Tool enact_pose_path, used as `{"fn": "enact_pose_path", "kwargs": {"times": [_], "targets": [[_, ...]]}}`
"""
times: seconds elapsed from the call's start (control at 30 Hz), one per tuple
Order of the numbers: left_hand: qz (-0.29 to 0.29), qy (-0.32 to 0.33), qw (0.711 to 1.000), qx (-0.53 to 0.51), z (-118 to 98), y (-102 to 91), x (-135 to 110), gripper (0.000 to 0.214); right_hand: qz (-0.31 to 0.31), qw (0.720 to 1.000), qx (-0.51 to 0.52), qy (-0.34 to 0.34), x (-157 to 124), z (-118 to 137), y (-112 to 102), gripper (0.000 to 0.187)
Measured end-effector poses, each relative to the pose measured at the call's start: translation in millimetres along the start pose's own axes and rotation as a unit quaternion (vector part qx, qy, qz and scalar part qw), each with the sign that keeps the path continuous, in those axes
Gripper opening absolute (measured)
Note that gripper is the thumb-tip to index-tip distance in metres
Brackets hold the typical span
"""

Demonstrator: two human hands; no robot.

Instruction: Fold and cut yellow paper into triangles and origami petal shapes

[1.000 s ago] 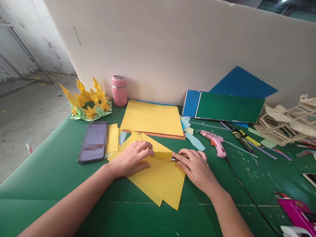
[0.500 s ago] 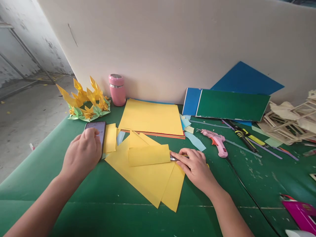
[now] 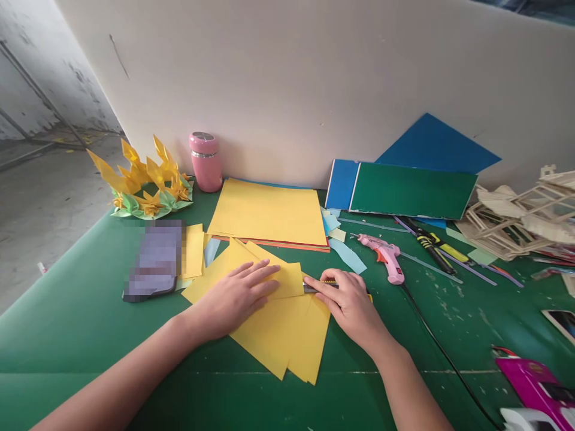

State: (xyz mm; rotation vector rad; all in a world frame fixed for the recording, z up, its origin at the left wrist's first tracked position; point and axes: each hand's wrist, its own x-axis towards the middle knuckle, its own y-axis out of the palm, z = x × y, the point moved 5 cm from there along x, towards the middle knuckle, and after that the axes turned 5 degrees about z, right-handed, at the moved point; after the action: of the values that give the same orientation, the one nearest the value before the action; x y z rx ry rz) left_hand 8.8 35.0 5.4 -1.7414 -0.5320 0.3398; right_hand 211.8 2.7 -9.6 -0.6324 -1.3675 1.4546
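My left hand (image 3: 240,296) lies flat with fingers outstretched on a folded yellow paper strip (image 3: 290,280), covering its left part. Under the strip, larger yellow sheets (image 3: 265,341) are spread at angles on the green table. In my right hand (image 3: 353,302) is a utility knife (image 3: 312,288), held low with its tip at the strip's right edge; my fingers hide most of its body. A phone (image 3: 157,260), its screen blurred, lies left of my left hand beside a smaller yellow paper piece (image 3: 194,251).
Behind stand a stack of coloured paper (image 3: 269,209), a pink flask (image 3: 206,164) and a paper crown (image 3: 148,188). To the right lie a pink glue gun (image 3: 384,257) with its cord, cutters (image 3: 433,245) and a wooden stick model (image 3: 507,221). Blue paper scraps (image 3: 348,256) lie near the stack.
My left hand has left the phone and moved right onto the yellow strip, its fingers opening flat. My right hand keeps the knife at the strip's right edge. The view has shifted slightly.
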Motion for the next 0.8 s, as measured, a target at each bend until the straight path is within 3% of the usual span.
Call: {"fn": "enact_pose_path", "kwargs": {"times": [0.13, 0.8], "targets": [[0.005, -0.038, 0.999, -0.037, 10.9, 9.3, -4.2, 0.037, 0.004, 1.0, 0.019, 0.009, -2.1, -5.6, -2.3, 0.039], [-0.012, -0.043, 0.998, -0.054, 13.4, 10.2, -4.4, 0.033, 0.027, 0.999, 0.045, 0.012, -6.2, -16.8, -2.7, 0.038]]}}
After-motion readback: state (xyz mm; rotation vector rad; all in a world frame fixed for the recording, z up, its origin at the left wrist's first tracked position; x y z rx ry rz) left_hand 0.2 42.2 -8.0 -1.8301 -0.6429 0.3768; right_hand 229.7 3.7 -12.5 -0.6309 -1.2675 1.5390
